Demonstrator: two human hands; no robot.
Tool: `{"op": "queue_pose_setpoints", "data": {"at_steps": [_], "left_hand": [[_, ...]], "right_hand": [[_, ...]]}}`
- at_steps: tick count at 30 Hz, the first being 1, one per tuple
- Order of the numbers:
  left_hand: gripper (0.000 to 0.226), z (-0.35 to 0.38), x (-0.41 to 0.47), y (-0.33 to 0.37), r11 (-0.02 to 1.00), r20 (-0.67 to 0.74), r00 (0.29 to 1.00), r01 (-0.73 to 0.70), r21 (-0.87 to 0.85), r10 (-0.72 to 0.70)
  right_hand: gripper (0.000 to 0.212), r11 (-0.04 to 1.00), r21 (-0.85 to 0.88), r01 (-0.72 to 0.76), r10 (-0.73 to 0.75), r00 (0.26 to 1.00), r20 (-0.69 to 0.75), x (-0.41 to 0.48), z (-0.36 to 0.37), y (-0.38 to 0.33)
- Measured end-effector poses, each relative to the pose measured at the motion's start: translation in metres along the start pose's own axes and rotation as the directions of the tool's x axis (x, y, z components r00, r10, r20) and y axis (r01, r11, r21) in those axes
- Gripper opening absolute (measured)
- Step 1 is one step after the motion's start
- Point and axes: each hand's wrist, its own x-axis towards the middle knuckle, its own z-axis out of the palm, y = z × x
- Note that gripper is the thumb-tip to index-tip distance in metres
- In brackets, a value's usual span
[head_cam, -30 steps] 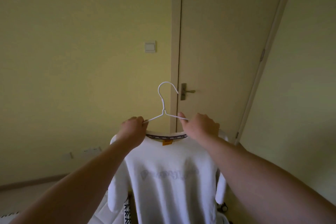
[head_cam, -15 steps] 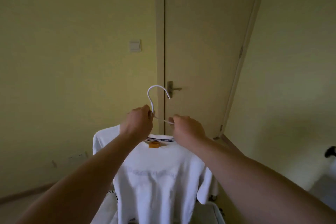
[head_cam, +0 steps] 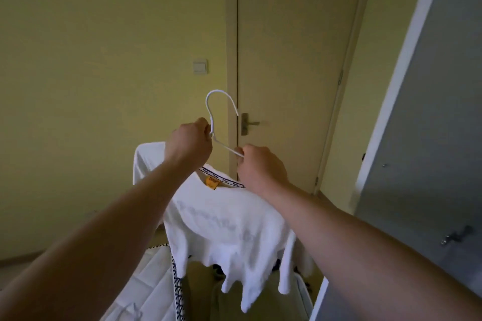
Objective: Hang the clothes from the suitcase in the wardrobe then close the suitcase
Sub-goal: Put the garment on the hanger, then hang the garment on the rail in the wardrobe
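Both hands are raised in front of the chest and closed on a white wire hanger (head_cam: pixel 217 122). The left hand (head_cam: pixel 189 144) is curled tight around the hanger's neck, just under the hook, with the thumb pressed against the wire. The right hand (head_cam: pixel 260 167) is a loose fist pinching the hanger's right shoulder wire, lower and a little to the right of the left hand. Between the two hands a short bare run of wire shows, slanting down from upper left to lower right.

So the hanger is tilted: its long axis runs from high on the left to low on the right, and its hook stands up above the left hand, with the open end of the curve turned toward the right, toward the door handle (head_cam: pixel 246 124).

A white T-shirt (head_cam: pixel 221 219) hangs on the hanger, below and beyond the hands. Its collar, with a printed band and an orange label (head_cam: pixel 212 182), sits between the forearms. The left shoulder rides higher than the right, matching the tilt, and the body falls straight down with the hem loose and uneven. Faint grey lettering shows through the cloth; it cannot be read.

Under the shirt lies the open suitcase (head_cam: pixel 146 276), its pale quilted lining at the lower left edge of view.

Behind everything is a closed door (head_cam: pixel 292 60) in a yellow wall (head_cam: pixel 104 60), with a light switch (head_cam: pixel 200 66) to its left. A grey panel (head_cam: pixel 430 138) with a white edge fills the right side.
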Motion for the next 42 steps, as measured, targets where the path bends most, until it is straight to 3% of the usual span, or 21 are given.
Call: {"op": "queue_pose_setpoints", "data": {"at_steps": [3, 9, 15, 19, 22, 27, 33, 37, 42], "left_hand": [[0.019, -0.027, -0.021, 0.028, 0.999, -0.071, 0.997, -0.034, 0.009, 0.034], [0.036, -0.064, -0.070, 0.100, 0.976, 0.061, 0.974, -0.218, -0.027, 0.219], [0.023, -0.063, -0.132, 0.186, 0.843, 0.346, 0.769, -0.474, -0.255, 0.538], [0.032, -0.039, -0.170, 0.249, 0.811, 0.498, 0.664, -0.306, -0.499, 0.557], [0.032, -0.018, -0.194, 0.291, 0.802, 0.564, 0.597, -0.255, -0.540, 0.570], [0.036, 0.012, -0.232, 0.375, 0.759, 0.602, 0.509, -0.176, -0.627, 0.615], [0.022, 0.031, -0.267, 0.473, 0.676, 0.659, 0.388, 0.113, -0.728, 0.644], [0.016, 0.046, -0.290, 0.537, 0.618, 0.664, 0.324, 0.244, -0.747, 0.674], [0.017, 0.068, -0.315, 0.616, 0.530, 0.624, 0.264, 0.350, -0.772, 0.735]], "right_hand": [[0.032, 1.000, 0.016, 0.001, 0.001, 0.996, -0.085, -0.031, -0.030, 0.005], [0.034, 0.999, -0.049, -0.022, 0.011, 0.973, -0.231, -0.100, -0.088, 0.048], [0.032, 0.975, -0.129, -0.180, 0.128, 0.933, -0.336, -0.178, -0.115, 0.136], [0.030, 0.943, -0.173, -0.284, 0.220, 0.922, -0.318, -0.221, -0.130, 0.196], [0.028, 0.883, -0.254, -0.393, 0.335, 0.910, -0.245, -0.244, -0.149, 0.229], [0.047, 0.814, -0.146, -0.563, 0.506, 0.809, -0.299, -0.303, -0.195, 0.271], [0.033, 0.714, -0.008, -0.701, 0.628, 0.645, -0.436, -0.365, -0.230, 0.297], [0.033, 0.606, 0.077, -0.791, 0.772, 0.562, -0.296, -0.395, -0.255, 0.312], [0.021, 0.496, 0.002, -0.868, 0.842, 0.481, -0.247, -0.422, -0.279, 0.332]]}}
